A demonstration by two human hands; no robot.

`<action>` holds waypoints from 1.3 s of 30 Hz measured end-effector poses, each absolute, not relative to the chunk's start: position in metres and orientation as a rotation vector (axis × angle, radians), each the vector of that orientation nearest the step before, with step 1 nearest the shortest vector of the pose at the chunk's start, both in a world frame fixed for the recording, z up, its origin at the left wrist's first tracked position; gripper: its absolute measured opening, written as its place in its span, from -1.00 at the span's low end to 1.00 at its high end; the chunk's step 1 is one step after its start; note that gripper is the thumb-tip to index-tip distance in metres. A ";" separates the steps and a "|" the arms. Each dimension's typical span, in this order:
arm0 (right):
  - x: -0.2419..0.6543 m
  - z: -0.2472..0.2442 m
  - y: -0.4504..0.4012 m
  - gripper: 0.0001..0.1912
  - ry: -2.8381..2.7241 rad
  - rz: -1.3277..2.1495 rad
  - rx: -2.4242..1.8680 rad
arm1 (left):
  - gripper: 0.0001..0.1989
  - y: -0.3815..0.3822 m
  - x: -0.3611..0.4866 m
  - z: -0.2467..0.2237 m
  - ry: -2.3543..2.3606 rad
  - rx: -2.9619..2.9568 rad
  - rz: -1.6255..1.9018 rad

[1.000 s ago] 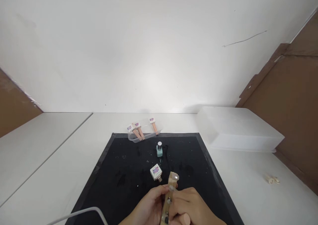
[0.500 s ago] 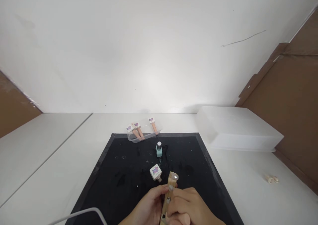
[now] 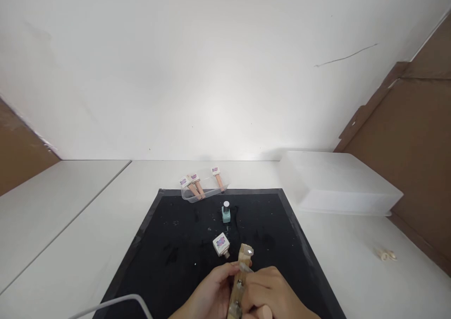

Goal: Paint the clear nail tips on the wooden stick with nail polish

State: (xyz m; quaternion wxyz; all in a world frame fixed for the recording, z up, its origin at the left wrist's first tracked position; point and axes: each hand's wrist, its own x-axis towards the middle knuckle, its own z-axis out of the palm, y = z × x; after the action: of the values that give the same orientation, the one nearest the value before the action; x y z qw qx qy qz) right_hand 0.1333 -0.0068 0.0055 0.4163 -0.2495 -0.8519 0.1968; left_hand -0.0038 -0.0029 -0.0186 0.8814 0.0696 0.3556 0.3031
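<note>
My left hand (image 3: 212, 293) is wrapped round a narrow wooden stick (image 3: 237, 293) that carries several clear nail tips, one (image 3: 248, 251) at its far end. Fingers of my right hand (image 3: 269, 293) are curled against the stick's right side and hold a pale pink polish cap (image 3: 264, 312); its brush is hidden. Just beyond my hands, a white square bottle (image 3: 221, 245) with a purple flower print lies uncapped on the black mat (image 3: 169, 281). Farther back stands a mint-green bottle (image 3: 226, 214) with a silver cap.
A clear tray (image 3: 192, 198) at the mat's back edge holds three pink-capped bottles (image 3: 199, 187). A translucent white box (image 3: 348, 182) sits at the right. Small beige pieces (image 3: 385, 254) lie on the white table (image 3: 352, 281). A white cable (image 3: 116, 301) curves at the lower left.
My right hand has shifted slightly to the right along the stick, and more of the nail tips now shows. My left hand stays in place round the stick.
</note>
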 end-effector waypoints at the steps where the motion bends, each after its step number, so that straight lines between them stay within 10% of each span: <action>1: 0.133 0.006 -0.007 -0.46 -2.132 0.500 -0.630 | -0.78 -0.003 -0.004 -0.019 0.737 0.146 0.635; 39: 0.133 0.008 -0.007 -0.56 -2.128 0.522 -0.706 | -0.81 -0.002 -0.004 -0.021 0.714 0.163 0.649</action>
State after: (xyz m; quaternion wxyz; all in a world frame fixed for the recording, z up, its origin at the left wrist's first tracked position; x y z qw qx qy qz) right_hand 0.1328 -0.0073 0.0084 0.4076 -0.2800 -0.8442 0.2070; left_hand -0.0035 -0.0024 -0.0214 0.8827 0.0781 0.3428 0.3116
